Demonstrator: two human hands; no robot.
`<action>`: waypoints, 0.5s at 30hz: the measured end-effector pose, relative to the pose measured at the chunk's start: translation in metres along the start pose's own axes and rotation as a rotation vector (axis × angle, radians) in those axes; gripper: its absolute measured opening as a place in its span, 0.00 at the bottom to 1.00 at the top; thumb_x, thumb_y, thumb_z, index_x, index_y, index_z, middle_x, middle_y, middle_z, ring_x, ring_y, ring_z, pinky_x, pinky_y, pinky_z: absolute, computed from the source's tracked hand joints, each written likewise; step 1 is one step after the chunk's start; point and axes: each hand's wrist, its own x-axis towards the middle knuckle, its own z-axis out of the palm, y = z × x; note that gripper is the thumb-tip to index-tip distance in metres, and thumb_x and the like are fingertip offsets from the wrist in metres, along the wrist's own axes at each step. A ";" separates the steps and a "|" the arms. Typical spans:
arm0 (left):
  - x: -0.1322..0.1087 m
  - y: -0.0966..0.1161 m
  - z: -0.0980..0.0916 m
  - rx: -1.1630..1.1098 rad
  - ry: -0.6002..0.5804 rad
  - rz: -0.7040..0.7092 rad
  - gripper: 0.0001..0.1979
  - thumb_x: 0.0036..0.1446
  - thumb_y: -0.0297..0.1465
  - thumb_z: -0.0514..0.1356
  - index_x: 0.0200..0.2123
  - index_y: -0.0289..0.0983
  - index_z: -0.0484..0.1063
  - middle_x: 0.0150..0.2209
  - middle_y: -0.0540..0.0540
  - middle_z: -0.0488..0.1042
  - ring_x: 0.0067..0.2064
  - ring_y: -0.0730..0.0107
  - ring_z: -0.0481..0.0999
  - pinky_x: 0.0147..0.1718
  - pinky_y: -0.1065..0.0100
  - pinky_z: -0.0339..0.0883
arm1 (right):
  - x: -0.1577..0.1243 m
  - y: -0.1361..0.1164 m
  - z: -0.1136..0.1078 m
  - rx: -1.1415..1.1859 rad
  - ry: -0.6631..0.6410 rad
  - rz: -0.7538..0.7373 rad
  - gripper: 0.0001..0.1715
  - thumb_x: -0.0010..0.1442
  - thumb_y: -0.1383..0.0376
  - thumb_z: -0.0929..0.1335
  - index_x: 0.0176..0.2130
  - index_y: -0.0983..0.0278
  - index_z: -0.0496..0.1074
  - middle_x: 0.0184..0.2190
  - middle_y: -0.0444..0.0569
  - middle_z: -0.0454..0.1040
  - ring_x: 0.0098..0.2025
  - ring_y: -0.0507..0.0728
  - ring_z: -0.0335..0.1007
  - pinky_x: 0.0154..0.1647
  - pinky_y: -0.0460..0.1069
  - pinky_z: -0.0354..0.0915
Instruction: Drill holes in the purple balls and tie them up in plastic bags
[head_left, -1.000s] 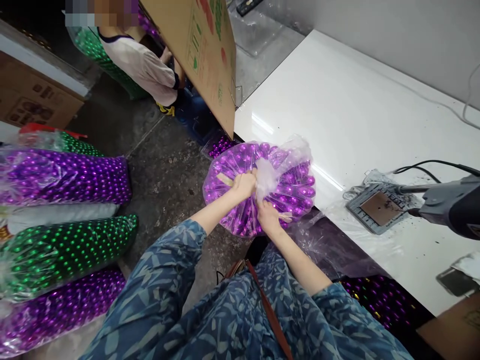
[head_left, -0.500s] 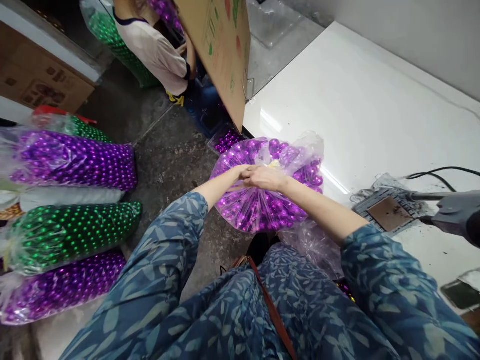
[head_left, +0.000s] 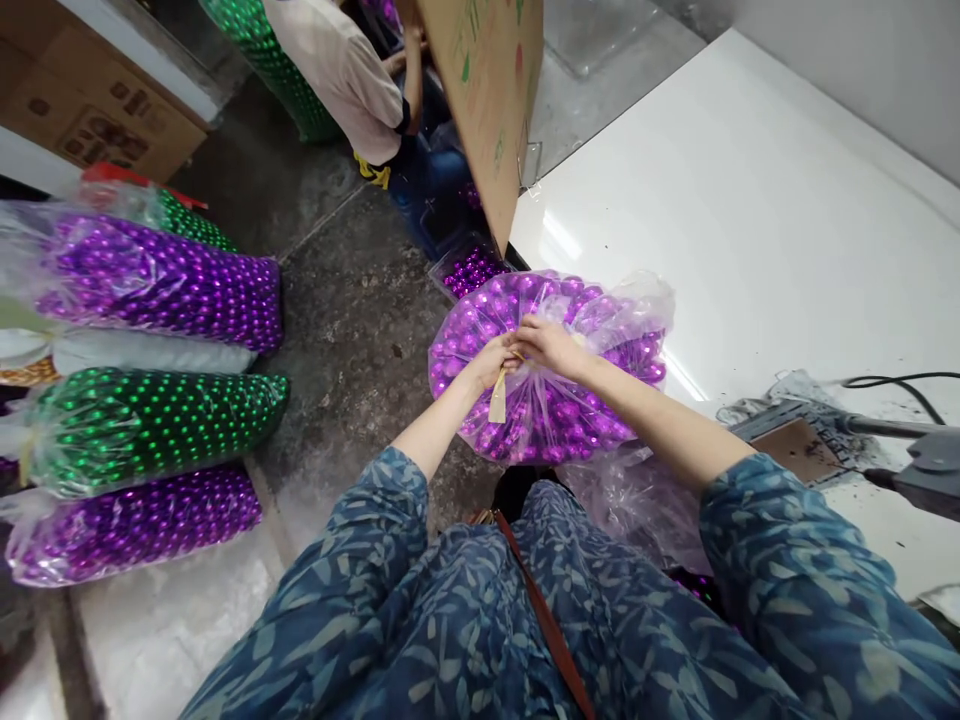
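A clear plastic bag (head_left: 555, 425) full of shiny purple balls is in front of me, its top gathered into folds. Over that gathered top my two hands meet, fingertips together. My left hand (head_left: 493, 362) is closed in a pinch on a pale yellow tie strip (head_left: 497, 400), whose flat end hangs below the fingers. My right hand (head_left: 551, 347) is closed too, its fingertips at the same strip, which runs between the hands. Part of the strip is hidden by the fingers. The bag's loose plastic sticks out to the right.
Filled bags of purple balls (head_left: 165, 275) and green balls (head_left: 165, 425) lie at the left. A person in a pale shirt (head_left: 352, 75) works behind a cardboard box (head_left: 487, 110). To the right are a white table (head_left: 712, 190) and a grey tool (head_left: 926, 470).
The tie strip's end now hangs in view below my left hand. My hands have shifted at the gathered top, the left one lower. The whole view has moved somewhat.
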 end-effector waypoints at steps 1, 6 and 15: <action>-0.004 -0.001 0.003 -0.016 -0.007 0.003 0.15 0.45 0.20 0.63 0.36 0.37 0.65 0.22 0.59 0.61 0.19 0.85 0.54 0.20 0.78 0.49 | 0.001 0.003 -0.001 -0.006 0.001 0.042 0.22 0.72 0.59 0.60 0.49 0.72 0.76 0.45 0.53 0.70 0.42 0.46 0.62 0.49 0.44 0.62; -0.018 -0.021 0.031 0.004 0.223 0.283 0.31 0.43 0.18 0.67 0.50 0.39 0.62 0.39 0.52 0.75 0.36 0.77 0.75 0.36 0.76 0.68 | 0.016 0.011 0.004 -0.027 -0.081 0.165 0.25 0.70 0.52 0.65 0.48 0.72 0.74 0.42 0.52 0.73 0.46 0.47 0.68 0.57 0.48 0.69; -0.051 -0.045 0.052 1.066 0.403 0.379 0.32 0.59 0.31 0.67 0.65 0.35 0.65 0.58 0.33 0.75 0.55 0.47 0.80 0.51 0.56 0.74 | 0.040 0.039 0.006 0.022 -0.228 0.430 0.29 0.67 0.47 0.68 0.43 0.74 0.73 0.39 0.52 0.74 0.47 0.47 0.72 0.56 0.47 0.73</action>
